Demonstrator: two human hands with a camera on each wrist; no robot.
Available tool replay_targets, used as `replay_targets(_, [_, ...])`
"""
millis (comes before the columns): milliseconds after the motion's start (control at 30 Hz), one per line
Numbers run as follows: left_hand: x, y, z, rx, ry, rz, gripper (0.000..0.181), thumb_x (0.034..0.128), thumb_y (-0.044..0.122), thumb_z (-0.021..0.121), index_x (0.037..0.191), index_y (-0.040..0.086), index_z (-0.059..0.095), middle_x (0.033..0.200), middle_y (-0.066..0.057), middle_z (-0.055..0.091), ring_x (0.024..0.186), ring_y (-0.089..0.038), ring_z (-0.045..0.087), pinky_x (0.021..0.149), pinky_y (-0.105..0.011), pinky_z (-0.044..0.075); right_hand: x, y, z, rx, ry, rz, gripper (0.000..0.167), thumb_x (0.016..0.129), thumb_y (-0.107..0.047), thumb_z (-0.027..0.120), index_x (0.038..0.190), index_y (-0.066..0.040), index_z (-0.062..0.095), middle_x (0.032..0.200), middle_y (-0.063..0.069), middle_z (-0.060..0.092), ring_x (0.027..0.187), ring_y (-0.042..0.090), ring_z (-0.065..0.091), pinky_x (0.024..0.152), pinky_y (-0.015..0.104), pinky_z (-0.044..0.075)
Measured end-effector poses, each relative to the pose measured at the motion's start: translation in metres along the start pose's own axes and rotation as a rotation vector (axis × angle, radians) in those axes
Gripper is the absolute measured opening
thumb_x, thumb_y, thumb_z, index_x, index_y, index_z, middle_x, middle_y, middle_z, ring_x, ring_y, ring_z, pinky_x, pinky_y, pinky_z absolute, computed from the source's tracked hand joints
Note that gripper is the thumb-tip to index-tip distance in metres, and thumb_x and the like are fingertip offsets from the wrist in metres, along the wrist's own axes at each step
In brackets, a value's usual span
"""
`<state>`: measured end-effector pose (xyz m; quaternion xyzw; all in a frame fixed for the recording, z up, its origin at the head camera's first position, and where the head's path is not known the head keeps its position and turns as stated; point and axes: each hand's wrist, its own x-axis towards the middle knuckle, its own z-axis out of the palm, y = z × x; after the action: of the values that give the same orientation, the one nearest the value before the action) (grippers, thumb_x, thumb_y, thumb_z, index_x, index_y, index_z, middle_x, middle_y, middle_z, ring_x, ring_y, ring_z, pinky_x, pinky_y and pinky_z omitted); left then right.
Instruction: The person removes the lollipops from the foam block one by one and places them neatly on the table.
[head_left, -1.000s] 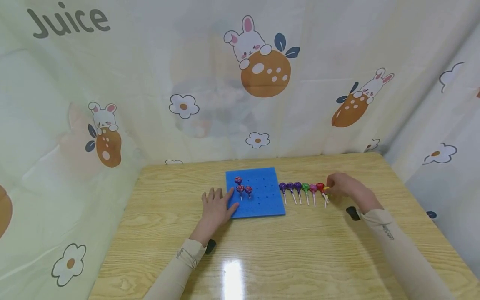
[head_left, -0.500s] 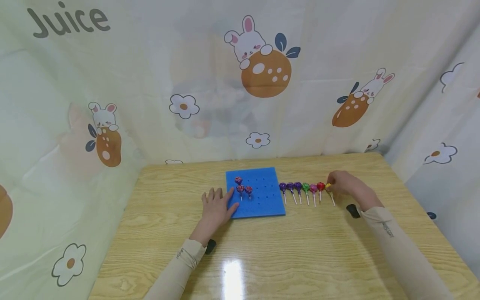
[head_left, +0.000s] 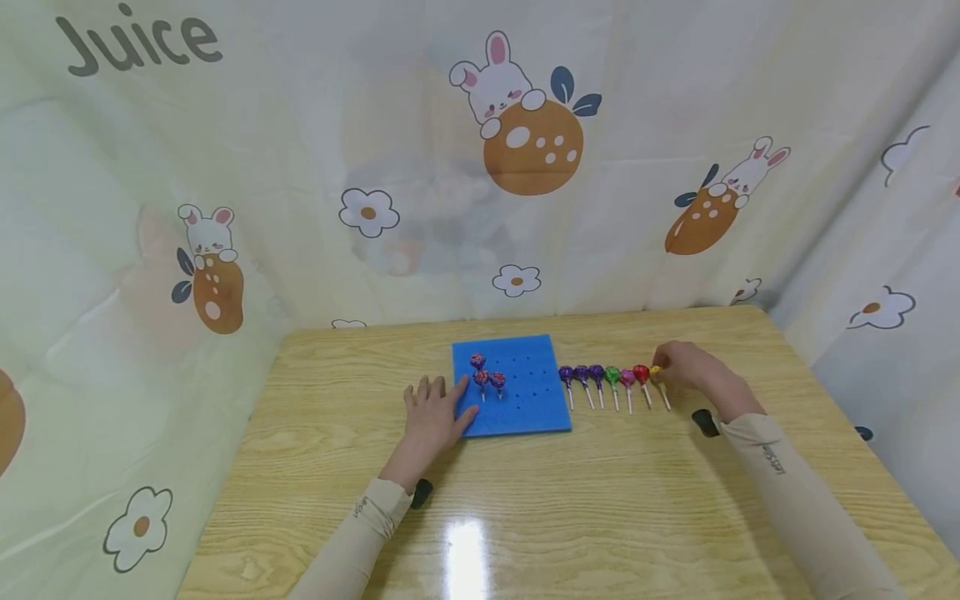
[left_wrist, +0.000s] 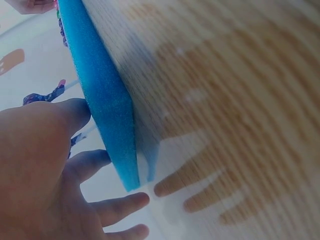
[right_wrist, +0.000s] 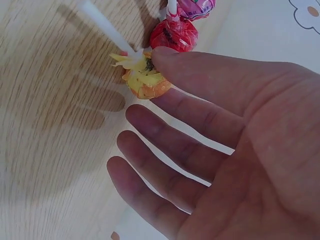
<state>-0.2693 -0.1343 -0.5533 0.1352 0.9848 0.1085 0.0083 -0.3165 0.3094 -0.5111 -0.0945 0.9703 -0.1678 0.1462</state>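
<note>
My left hand (head_left: 433, 414) lies with fingers spread at the left edge of a blue foam board (head_left: 536, 408), thumb and index finger touching it. Small holes dot the board, and three dark red-and-blue wrapped lollipops (head_left: 497, 380) stand upright in its left part. To the right, my right hand (head_left: 687, 367) pinches the head of a yellow lollipop (right_wrist: 145, 82) between thumb and index finger, its other fingers extended. That lollipop is last in a row on the table, beside a red lollipop (head_left: 641, 374).
Left of the red one lie a pink lollipop (head_left: 627, 379), a green lollipop (head_left: 612, 374) and three purple lollipops (head_left: 581, 374), sticks toward me. The wooden table (head_left: 570, 517) meets a printed curtain (head_left: 420, 275) at the back.
My right hand has shifted the yellow lollipop from across the red one's stick to the row's right end. Since half a second ago the red stick has tilted slightly. My left hand stays put.
</note>
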Motion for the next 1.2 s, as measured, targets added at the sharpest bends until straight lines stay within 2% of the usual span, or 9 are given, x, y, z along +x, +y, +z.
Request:
replay_targets(333, [0.001,-0.001,0.002,0.002,0.009,0.005,0.06,0.1021,0.055,0.047,0.155,0.027,0.04,0.152,-0.021,0.044,0.147,-0.049,0.029,0.116,-0.068,0.019,-0.002,0.001,0.0,-0.006,0.025,0.006,0.034,0.092,-0.013,0.069,0.112,0.013,0.061,0.108,0.033,0.064,0.1,0.045,0.062,0.088,0.056,0.05])
replay_targets(700, [0.001,-0.001,0.002,-0.008,0.001,-0.002,0.06,0.102,0.055,0.047,0.155,0.028,0.04,0.152,-0.021,0.043,0.147,-0.049,0.028,0.116,-0.068,0.019,0.0,-0.004,0.0,-0.001,-0.002,0.015,0.038,0.093,-0.017,0.069,0.117,0.012,0.061,0.114,0.032,0.064,0.104,0.044,0.062,0.09,0.056,0.05])
replay_targets(933, [0.0,-0.001,0.001,-0.016,0.001,-0.001,0.061,0.1018,0.055,0.048,0.155,0.027,0.04,0.153,-0.021,0.043,0.147,-0.049,0.028,0.116,-0.068,0.018,-0.002,-0.014,-0.002,0.031,-0.014,0.027,0.04,0.096,-0.016,0.063,0.123,0.013,0.058,0.122,0.036,0.059,0.109,0.046,0.059,0.093,0.059,0.049])
replay_targets(1200, [0.0,0.0,0.0,-0.018,0.006,0.003,0.061,0.1017,0.055,0.048,0.155,0.027,0.041,0.151,-0.021,0.044,0.147,-0.049,0.028,0.115,-0.068,0.019,-0.001,-0.027,-0.002,-0.009,0.068,-0.035,0.042,0.097,-0.021,0.063,0.121,0.013,0.061,0.123,0.036,0.061,0.114,0.052,0.058,0.097,0.062,0.046])
